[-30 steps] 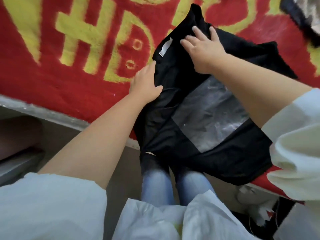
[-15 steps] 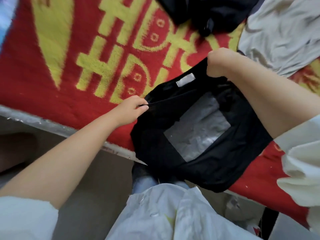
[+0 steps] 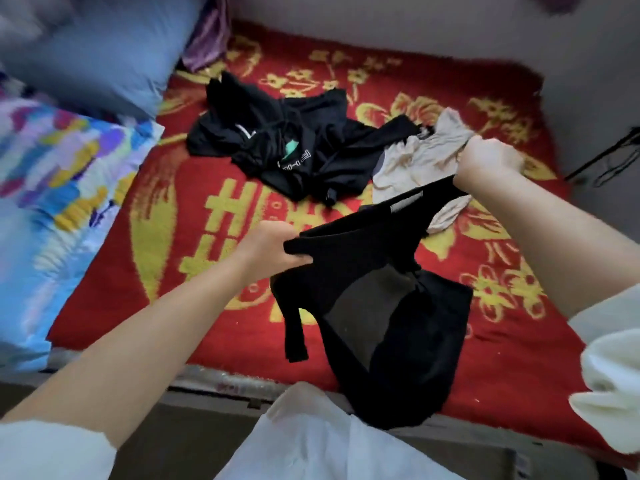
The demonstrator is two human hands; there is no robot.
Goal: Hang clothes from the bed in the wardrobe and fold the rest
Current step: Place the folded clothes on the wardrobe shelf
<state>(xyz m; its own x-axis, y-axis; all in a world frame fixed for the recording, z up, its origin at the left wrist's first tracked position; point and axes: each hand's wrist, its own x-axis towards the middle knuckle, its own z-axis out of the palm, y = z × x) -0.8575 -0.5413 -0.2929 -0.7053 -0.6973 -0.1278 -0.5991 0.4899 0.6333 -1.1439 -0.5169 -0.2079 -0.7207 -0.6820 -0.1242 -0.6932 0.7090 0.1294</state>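
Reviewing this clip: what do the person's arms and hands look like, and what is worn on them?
Both forearms are bare, with loose white fabric sleeves bunched near the elbows: the left sleeve at the lower left, the right sleeve at the right edge. The left hand and right hand are bare: no gloves, and no rings, watch or bracelets visible in this blurred frame.

Black garment raised off the red blanket where it lay flat a second ago, left hand and right hand spread further apart gripping its upper edge, body and one sleeve now hanging
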